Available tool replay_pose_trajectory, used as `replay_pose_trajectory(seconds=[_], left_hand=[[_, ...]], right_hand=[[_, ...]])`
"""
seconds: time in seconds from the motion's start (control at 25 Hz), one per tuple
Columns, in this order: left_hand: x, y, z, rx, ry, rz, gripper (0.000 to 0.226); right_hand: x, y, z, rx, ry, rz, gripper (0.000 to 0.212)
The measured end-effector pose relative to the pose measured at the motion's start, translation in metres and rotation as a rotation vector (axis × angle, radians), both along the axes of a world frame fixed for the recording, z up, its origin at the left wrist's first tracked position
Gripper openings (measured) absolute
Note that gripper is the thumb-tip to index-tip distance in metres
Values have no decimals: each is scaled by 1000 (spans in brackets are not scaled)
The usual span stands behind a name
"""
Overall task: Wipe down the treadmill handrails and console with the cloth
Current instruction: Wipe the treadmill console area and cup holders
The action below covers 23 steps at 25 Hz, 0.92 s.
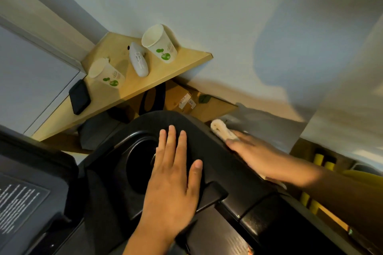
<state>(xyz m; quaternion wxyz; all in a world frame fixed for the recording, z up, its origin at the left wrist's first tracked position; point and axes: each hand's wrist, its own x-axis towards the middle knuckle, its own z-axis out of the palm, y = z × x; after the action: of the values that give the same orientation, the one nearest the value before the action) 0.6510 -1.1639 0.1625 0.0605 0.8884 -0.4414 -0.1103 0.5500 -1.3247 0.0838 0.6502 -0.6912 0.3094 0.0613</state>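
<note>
The black treadmill console [228, 170] fills the lower middle of the head view, with a round cup holder [138, 170] sunk into it. My left hand [174, 182] lies flat on the console, fingers straight, partly covering the cup holder. It holds nothing. My right hand [261, 157] reaches in from the right and presses a white cloth [220, 130] against the console's outer right edge. The cloth sticks out beyond my fingertips, and a bit of it shows under my wrist. My right thumb is hidden.
A wooden shelf [186, 62] just beyond the console carries two paper cups [159, 43] [106, 73], a white handheld device [137, 62] and a black phone [79, 97]. A cardboard box [182, 97] sits below it. The console's text panel [20, 198] is at lower left. Yellow objects [319, 159] stand at right.
</note>
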Motion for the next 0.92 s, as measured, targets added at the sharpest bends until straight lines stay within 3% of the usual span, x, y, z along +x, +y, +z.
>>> replay_pose_trajectory(seconds=[0.16,0.24,0.36,0.48,0.6,0.68,0.76,0.84,0.92], left_hand=[[-4,3,-1,-36,13,-77,67],[-12,7,-2,-17,-36,-66,67],[-15,11,-4,-48,-80,-47,65],[-11,11,-7,-70,-84,-42,62],[-12,10,-5,-70,-89,-39,63],[-12,6,-4,-65,-115,-44,63],[-14,5,-5,-57,-121,-35,63],[-14,4,-4,-67,-106,-48,60],[-11,4,-6,-101,-82,-81,58]], right_hand=[[20,11,56,-388,-369,284,42],[45,-1,50,-237,-393,309,43],[64,-17,18,189,-337,107,46],[48,-15,-24,267,-89,-90,47],[1,-5,-38,339,29,-79,42],[-23,0,-21,271,-26,-90,47],[-28,5,5,200,-177,-55,39],[-12,10,42,4,-336,130,28],[18,11,52,-185,-447,317,34]])
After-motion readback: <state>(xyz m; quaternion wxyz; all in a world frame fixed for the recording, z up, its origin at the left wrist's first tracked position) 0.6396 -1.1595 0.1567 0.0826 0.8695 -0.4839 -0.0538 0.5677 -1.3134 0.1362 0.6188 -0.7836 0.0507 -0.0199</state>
